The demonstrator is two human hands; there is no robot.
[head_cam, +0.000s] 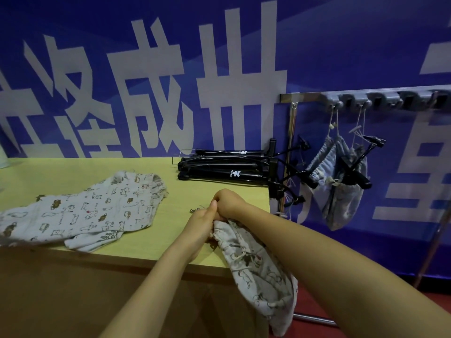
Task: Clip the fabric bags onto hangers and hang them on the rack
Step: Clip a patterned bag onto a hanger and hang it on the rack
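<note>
My left hand (pixel 203 222) and right hand (pixel 228 203) grip the bag (pixel 253 262) by its mouth, fingertips hidden; it hangs below both.

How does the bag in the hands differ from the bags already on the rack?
The held bag is pale with cartoon prints; the hung bags are blue-grey. The held bag is gripped at its top by the left hand and right hand, draping over the table edge; the hung bags hang from the rack. Both are soft fabric bags.
</note>
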